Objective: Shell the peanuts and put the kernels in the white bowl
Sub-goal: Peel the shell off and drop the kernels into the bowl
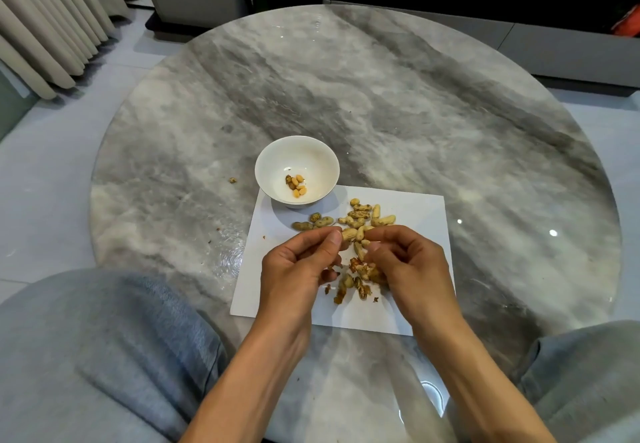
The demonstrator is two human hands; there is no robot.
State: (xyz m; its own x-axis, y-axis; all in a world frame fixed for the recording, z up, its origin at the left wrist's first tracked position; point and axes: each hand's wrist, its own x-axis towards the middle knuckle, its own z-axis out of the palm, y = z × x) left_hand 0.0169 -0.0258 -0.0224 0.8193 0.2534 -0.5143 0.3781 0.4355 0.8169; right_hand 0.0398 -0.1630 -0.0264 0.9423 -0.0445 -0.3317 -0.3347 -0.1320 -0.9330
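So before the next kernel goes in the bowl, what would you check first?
1. White bowl upright, within reach: ok.
2. Room in it above the kernels: ok.
3. Left hand and right hand both gripping something: cannot tell, fingers hide it.
4. Unshelled peanuts left on the paper: ok.
5. Broken shells all on the paper: not ok, a crumb lies on the table.

A white bowl [297, 169] stands upright holding a few yellow kernels [298, 185]. At its four o'clock, nearby, tan unshelled peanuts [360, 218] lie heaped.
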